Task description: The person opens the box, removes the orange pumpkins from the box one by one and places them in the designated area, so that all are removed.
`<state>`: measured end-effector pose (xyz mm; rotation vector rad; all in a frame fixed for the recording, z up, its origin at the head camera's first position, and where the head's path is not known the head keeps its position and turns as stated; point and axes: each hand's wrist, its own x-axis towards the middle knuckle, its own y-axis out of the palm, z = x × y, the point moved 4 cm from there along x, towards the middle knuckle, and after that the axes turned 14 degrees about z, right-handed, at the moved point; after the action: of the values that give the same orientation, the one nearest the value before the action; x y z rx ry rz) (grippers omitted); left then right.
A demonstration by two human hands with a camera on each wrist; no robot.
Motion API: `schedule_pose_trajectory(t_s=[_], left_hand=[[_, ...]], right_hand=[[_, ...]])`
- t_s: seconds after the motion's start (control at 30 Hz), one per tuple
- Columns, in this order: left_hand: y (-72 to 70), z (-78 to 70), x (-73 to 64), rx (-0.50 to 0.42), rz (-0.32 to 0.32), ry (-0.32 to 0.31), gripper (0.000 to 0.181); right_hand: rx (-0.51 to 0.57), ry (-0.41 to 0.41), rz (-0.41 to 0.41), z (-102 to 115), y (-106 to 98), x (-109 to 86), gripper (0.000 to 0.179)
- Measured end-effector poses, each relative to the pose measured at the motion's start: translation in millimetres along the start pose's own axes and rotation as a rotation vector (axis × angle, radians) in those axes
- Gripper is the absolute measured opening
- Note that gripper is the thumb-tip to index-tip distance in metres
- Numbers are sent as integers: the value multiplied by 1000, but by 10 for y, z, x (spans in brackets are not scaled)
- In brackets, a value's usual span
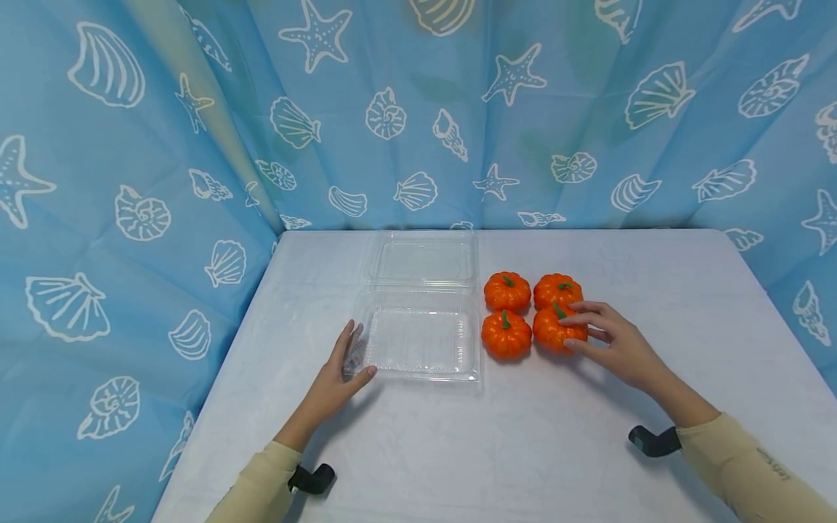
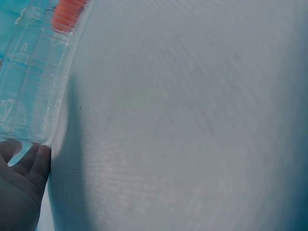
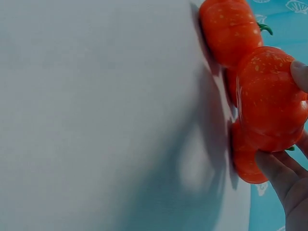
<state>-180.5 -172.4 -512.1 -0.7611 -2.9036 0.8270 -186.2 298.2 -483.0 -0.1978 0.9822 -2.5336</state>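
Note:
Four small shiny orange toy pumpkins with green stems stand grouped right of a clear plastic clamshell box (image 1: 418,340). My right hand (image 1: 617,349) grips the front right pumpkin (image 1: 551,333), thumb on one side and fingers on the other; the right wrist view shows this pumpkin (image 3: 269,101) large, in front of the others. At the box's left side, my left hand (image 1: 333,388) rests with fingers extended along the wall and thumb by the front corner. In the left wrist view, fingertips (image 2: 43,153) meet the box's rim.
The box's lid (image 1: 425,260) lies folded back behind its base. Beside it are the back left pumpkin (image 1: 506,293), front left pumpkin (image 1: 506,336) and back right pumpkin (image 1: 556,289). A blue shell-print curtain (image 1: 458,181) hangs behind the white-covered table (image 1: 497,450).

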Motion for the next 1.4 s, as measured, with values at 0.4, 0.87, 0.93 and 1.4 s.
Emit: schedule_pose_trajectory(t_s=[0.4,0.87,0.93,1.4], left_hand=[[2,-4,-4,23,2,-24,96],[3,-21,29,9,8,-14,94],[9,-12,28,6,6,-16,95],[-16,-37,-14,-22,7,-16,97]], right_hand=[[-5,29,-2,-89,84,-17,32],[12,4,-50,-136,142,-59,29],[15,16,-49,-142,150,-74,28],[-2,42,-111,-57,37,-119,23]])
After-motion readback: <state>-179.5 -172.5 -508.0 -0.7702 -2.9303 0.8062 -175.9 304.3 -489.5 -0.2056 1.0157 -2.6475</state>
